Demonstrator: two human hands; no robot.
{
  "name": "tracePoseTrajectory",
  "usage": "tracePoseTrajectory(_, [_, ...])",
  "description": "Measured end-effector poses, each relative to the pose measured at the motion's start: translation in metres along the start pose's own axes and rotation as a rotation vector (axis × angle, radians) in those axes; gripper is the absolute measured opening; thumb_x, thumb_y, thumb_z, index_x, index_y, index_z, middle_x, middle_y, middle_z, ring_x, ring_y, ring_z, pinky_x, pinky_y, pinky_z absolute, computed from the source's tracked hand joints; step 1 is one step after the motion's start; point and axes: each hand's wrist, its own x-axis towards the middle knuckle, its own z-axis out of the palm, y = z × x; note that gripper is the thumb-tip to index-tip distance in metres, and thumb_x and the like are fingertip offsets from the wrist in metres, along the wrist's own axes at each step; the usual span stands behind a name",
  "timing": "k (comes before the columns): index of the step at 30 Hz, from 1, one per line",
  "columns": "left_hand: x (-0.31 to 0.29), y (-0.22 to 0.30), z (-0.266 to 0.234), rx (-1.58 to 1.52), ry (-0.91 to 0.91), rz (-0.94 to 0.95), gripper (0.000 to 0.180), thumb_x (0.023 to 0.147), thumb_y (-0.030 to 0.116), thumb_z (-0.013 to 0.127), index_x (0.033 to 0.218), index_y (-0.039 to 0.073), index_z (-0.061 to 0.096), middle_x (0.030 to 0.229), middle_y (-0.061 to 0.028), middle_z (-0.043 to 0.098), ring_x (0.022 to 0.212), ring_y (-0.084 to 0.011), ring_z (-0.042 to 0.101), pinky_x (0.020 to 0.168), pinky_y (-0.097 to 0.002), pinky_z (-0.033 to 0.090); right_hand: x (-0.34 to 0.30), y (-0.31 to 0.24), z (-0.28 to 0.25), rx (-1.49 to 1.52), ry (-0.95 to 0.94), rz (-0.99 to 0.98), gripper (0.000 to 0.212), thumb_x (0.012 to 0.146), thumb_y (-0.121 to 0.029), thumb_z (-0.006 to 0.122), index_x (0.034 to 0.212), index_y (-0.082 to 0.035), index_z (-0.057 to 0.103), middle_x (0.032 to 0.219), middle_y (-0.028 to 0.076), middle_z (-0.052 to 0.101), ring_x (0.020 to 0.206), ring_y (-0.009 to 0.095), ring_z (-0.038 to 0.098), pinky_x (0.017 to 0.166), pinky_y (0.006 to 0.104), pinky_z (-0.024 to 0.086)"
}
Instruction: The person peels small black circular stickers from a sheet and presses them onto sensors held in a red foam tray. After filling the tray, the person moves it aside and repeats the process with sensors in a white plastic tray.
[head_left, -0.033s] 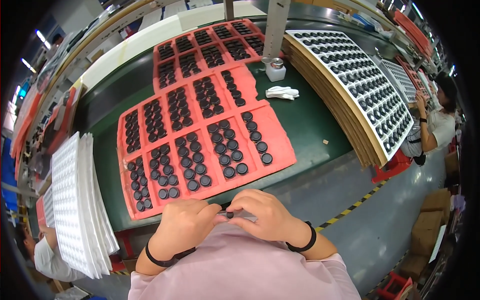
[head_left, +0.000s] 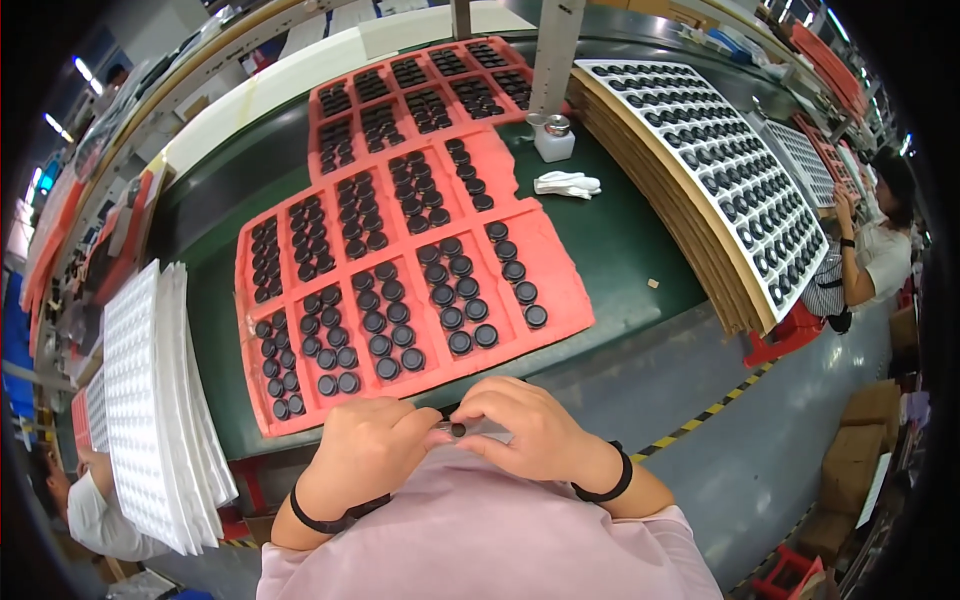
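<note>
Close to my chest, my left hand (head_left: 365, 445) and my right hand (head_left: 525, 425) meet with fingertips together around a small black round part (head_left: 458, 430). Both hands pinch it just below the near edge of a red foam tray (head_left: 560, 285). That tray lies on a green conveyor belt (head_left: 640, 240) and holds several groups of black round caps (head_left: 455, 295). Black bands circle both my wrists.
A second red tray of caps (head_left: 345, 85) lies farther along the belt. A stack of white trays (head_left: 150, 400) stands at my left, and a tall stack of white trays filled with caps (head_left: 720, 160) at my right. A white glove (head_left: 567, 183) and a small bottle (head_left: 553, 138) rest on the belt. Another person (head_left: 875, 250) works at far right.
</note>
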Motion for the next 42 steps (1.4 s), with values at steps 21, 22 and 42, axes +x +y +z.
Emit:
tracePoseTrajectory(21, [-0.071, -0.005, -0.150, -0.061, 0.832, -0.576, 0.035, 0.103, 0.024, 0.059, 0.078, 0.001, 0.067, 0.061, 0.0027, 0.055, 0.056, -0.0041, 0.047, 0.052, -0.0242, 0.035, -0.006, 0.016, 0.023, 0.228, -0.509, 0.020, 0.041, 0.085, -0.005, 0.078, 0.122, 0.001, 0.064, 0.111, 0.011, 0.066, 0.097, 0.021, 0.065, 0.088, 0.0325, 0.052])
tracePoseTrajectory(22, [-0.077, -0.022, -0.168, -0.039, 0.868, -0.571, 0.037, 0.104, 0.027, 0.059, 0.078, 0.001, 0.068, 0.061, 0.0034, 0.054, 0.056, -0.0037, 0.045, 0.052, -0.0237, 0.034, -0.003, 0.010, 0.021, 0.229, -0.470, 0.060, 0.042, 0.085, -0.003, 0.077, 0.124, 0.001, 0.062, 0.114, 0.010, 0.065, 0.098, 0.020, 0.065, 0.088, 0.0318, 0.052])
tracePoseTrajectory(42, [-0.273, -0.105, -0.221, 1.099, 0.288, -0.471, 0.013, 0.088, 0.006, 0.071, 0.101, 0.002, 0.071, 0.104, -0.0158, 0.071, 0.093, -0.0351, 0.070, 0.080, -0.0414, 0.056, 0.011, 0.046, -0.035, 0.097, -0.106, 0.069, 0.043, 0.087, 0.008, 0.067, 0.128, 0.000, 0.060, 0.118, 0.009, 0.062, 0.096, 0.016, 0.066, 0.086, 0.0289, 0.052])
